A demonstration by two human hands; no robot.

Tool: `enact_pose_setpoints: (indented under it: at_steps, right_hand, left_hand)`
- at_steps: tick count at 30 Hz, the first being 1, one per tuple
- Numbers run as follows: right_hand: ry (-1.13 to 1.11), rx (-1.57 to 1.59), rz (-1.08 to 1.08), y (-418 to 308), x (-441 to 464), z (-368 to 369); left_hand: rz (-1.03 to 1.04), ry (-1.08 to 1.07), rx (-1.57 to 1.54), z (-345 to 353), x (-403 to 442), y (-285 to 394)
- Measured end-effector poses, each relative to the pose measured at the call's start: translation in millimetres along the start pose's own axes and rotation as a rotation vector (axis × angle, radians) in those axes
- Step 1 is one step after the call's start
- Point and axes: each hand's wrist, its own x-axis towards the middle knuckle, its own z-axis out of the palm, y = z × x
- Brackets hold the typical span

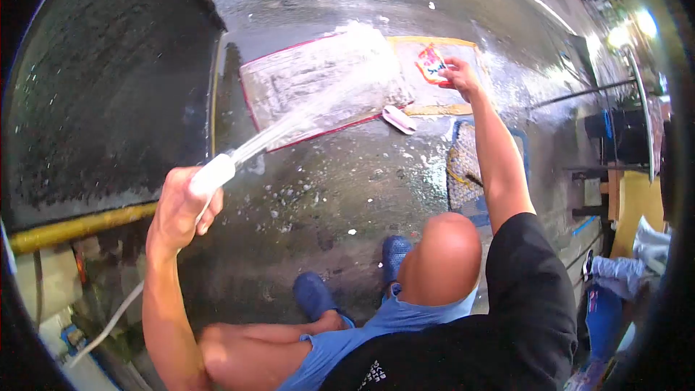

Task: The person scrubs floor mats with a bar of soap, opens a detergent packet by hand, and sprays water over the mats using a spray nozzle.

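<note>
My left hand [181, 206] is closed around a white spray nozzle [214, 174], and water jets out of it toward the upper right. The spray lands on a pale, red-edged mat [289, 87] lying soapy on the wet floor. Between the fingers of my right hand [460, 78] is a small orange and white packet [431, 65], held above a yellow-edged mat [463, 49]. A pinkish-white scrub brush [399, 119] rests at the lower corner where the two mats meet.
A blue-edged patterned mat [463, 166] lies near my right knee. The hose [108, 329] trails down at the lower left. A large dark panel with a yellow edge [87, 226] fills the left side. Metal rails [637, 87] and piled cloth [615, 268] stand at the right.
</note>
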Motion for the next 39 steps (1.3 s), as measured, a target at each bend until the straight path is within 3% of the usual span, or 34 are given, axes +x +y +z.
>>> enact_pose_setpoints:
  at_steps: [1, 4, 5, 11, 17, 21, 24, 27, 31, 33, 34, 36, 38, 39]
  right_hand:
    - [0.044, 0.032, 0.045, 10, -5, -20]
    - [0.044, -0.700, 0.038, 17, 2, -71]
    - [0.066, -0.923, -0.067, 12, 1, -81]
    - [0.053, -1.314, -0.375, -22, 32, -103]
    - [0.155, -1.324, -0.300, -42, 45, -104]
    - [0.071, -1.305, -0.250, -24, 60, -112]
    - [0.200, -1.143, -0.212, -16, 57, -114]
    - [0.226, -1.118, -0.274, 0, 61, -119]
    - [0.244, -1.026, -0.195, 29, 66, -107]
    - [0.156, -1.058, -0.095, 65, 57, -77]
    - [0.194, -0.904, -0.207, 103, 60, -66]
    - [0.256, -0.762, -0.211, 176, 63, -44]
    - [0.344, -0.559, -0.079, 196, 37, -8]
    - [0.351, -0.618, -0.102, 199, 20, 4]
  left_hand:
    - [0.004, 0.003, -0.003, 2, 1, 0]
    - [0.002, 0.018, -0.011, 8, 3, 1]
    - [-0.001, 0.023, -0.012, 9, 4, 1]
    - [-0.040, 0.046, -0.050, 19, 9, 12]
    - [-0.043, 0.092, -0.063, 18, 7, 20]
    - [-0.086, 0.093, -0.040, 16, 9, 22]
    - [-0.123, 0.108, -0.043, 18, 10, 22]
    - [-0.123, 0.117, -0.041, 15, 10, 17]
    - [-0.088, 0.135, -0.024, 18, 12, 12]
    - [-0.111, 0.116, -0.006, 19, 14, 10]
    - [-0.130, 0.100, 0.008, 20, 15, 8]
    - [-0.111, 0.072, 0.028, 24, 17, 8]
    - [-0.123, 0.064, 0.071, 24, 17, 6]
    - [-0.137, 0.074, 0.099, 24, 15, 4]
